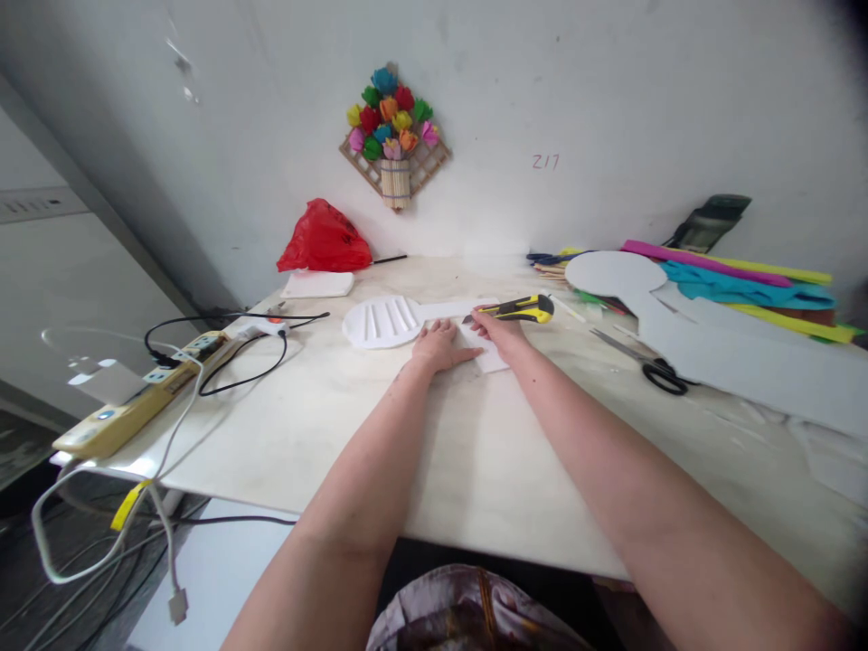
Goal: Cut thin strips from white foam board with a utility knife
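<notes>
On the table (pixel 305 434), a ribbed white disc (pixel 380 327) lay just beside the left hand (pixel 439 346), whose open fingers were laid flat, apparently to steady the white card (pixel 494 361) between the hands. The right hand (pixel 500 333) gripped a yellow knife (pixel 534 308) near its blade end, presumably for control. Both hands partly hid the card; blade contact could not be made out.

A craft workspace is indicated: on a pale table (pixel 271 434), coloured craft material (pixel 750 287) and scissors (pixel 646 362) are laid near three o'clock; a power strip (pixel 117 429) is set near nine; an artificial-flower ornament (pixel 389 127) is mounted near twelve.
</notes>
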Motion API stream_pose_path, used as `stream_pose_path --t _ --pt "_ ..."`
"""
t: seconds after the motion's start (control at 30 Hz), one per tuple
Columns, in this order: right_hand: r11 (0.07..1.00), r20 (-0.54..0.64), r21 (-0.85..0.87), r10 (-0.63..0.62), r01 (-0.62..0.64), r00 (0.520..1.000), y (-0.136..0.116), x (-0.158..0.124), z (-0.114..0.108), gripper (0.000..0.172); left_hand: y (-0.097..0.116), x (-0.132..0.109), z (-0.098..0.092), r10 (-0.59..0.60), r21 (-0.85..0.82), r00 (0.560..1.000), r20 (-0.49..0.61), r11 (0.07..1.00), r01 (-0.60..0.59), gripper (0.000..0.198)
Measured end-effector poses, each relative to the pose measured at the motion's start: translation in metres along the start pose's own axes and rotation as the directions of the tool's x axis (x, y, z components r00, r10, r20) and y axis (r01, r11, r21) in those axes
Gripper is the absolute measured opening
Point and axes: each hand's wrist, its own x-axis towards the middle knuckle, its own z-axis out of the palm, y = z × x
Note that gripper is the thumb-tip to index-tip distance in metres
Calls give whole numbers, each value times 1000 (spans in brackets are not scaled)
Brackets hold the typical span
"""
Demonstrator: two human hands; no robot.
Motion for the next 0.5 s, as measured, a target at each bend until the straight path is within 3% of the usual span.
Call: stream_pose_path --t 0.5 --pt "999 4 -45 6 -6 1000 -1 -1 0 9 1 -1 -2 -2 30 1000 16 1000 2 93"
